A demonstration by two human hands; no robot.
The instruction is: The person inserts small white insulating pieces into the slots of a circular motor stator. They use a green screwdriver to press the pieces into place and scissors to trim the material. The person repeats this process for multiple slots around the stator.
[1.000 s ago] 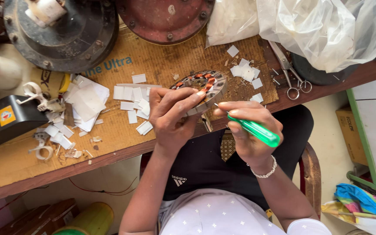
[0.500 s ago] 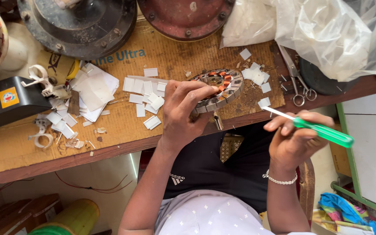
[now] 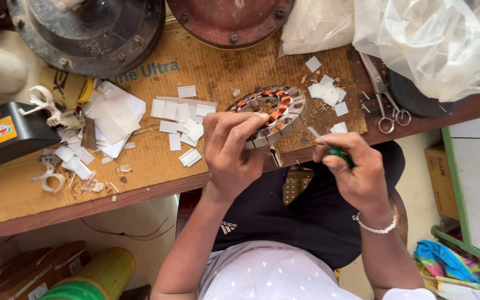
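Left hand [image 3: 230,151]: you are still gripping the stator [image 3: 270,114] at the tabletop's [image 3: 40,189] front edge.
Right hand [image 3: 354,169]: you are bringing the green screwdriver [image 3: 329,145], pinched in closed fingers, back toward it.

One round stator [image 3: 273,114] wound with copper coils sits at the table [image 3: 156,166] edge, and one green-handled screwdriver [image 3: 334,149] is in view. Two hands work here, the left hand [image 3: 234,150] and the right hand [image 3: 356,172], and one pair of scissors [image 3: 384,100] lies by two plastic bags [image 3: 418,39]. Two large round motor housings [image 3: 95,28] stand at the back, with one black box [image 3: 6,133], and the small white paper slips [image 3: 181,119] are too many to count.
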